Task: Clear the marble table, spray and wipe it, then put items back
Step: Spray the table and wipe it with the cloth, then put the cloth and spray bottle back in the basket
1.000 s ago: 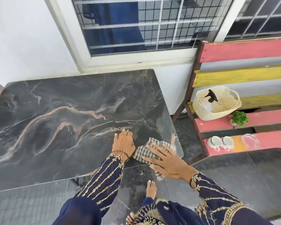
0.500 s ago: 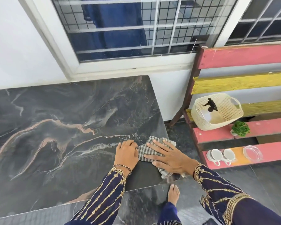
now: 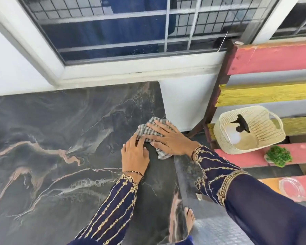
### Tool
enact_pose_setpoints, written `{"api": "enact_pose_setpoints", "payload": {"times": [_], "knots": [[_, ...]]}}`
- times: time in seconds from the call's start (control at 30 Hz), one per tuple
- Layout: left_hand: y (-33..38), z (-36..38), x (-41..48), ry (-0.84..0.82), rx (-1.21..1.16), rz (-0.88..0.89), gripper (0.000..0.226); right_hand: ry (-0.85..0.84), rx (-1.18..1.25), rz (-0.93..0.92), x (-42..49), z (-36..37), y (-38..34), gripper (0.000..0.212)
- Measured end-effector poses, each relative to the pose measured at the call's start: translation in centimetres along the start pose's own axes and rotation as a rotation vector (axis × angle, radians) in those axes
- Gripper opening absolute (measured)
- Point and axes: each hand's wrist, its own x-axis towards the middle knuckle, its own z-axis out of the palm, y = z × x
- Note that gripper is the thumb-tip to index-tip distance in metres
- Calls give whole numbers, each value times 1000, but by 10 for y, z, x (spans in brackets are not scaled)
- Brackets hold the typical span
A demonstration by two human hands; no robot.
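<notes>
Marble table [image 3: 60, 138], cloth [image 3: 145, 129] under right hand [image 3: 170, 138] (left hand [image 3: 135, 154] alongside)

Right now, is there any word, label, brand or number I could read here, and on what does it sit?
No readable text shows anywhere in this view.
Grey-and-white checked cloth: woven pattern only, no tag showing.
Black-triggered spray bottle in the cream woven basket: no label visible from above.
Dark veined marble table: bare of writing.
Pink and yellow painted wooden slats: bare of writing.
</notes>
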Motion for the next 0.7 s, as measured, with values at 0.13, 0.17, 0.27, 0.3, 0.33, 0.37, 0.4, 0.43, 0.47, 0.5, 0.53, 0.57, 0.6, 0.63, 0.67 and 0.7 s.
{"api": "enact_pose_setpoints", "payload": {"times": [0.13,0.17,0.27,0.3,0.33,0.37,0.4,0.43,0.47,0.5,0.53,0.57,0.6,0.63,0.67,0.7], "knots": [[22,13,13,-40,23,-15,44,2,93,17,27,-14,26,46],[27,15,14,-39,35,-21,42,4,108,7,29,-16,28,46],[47,22,18,-24,41,-6,38,33,127,-3,27,-23,33,46],[55,25,18,-27,41,5,38,44,133,2,24,-26,35,46],[62,27,19,-28,38,17,37,50,145,15,20,-29,35,50],[68,28,18,-23,23,28,36,48,156,37,15,-32,36,57],[76,30,19,-17,1,42,35,47,161,67,7,-36,40,64],[83,32,19,-15,-23,58,34,41,161,102,-2,-39,43,68],[93,36,21,-20,-41,80,33,35,161,147,-16,-41,52,70],[100,39,22,-29,-47,102,32,37,169,189,-29,-42,60,71],[108,44,22,-40,-46,124,32,49,181,233,-44,-42,69,70],[119,49,24,-53,-50,146,32,71,188,282,-63,-43,82,69],[129,54,24,-69,-55,168,32,100,185,333,-80,-43,93,65],[141,60,26,-87,-63,195,31,144,173,391,-99,-44,108,59],[151,66,27,-102,-72,220,30,197,156,442,-115,-45,120,52],[160,72,27,-120,-77,246,28,248,141,488,-131,-46,133,47]]}}
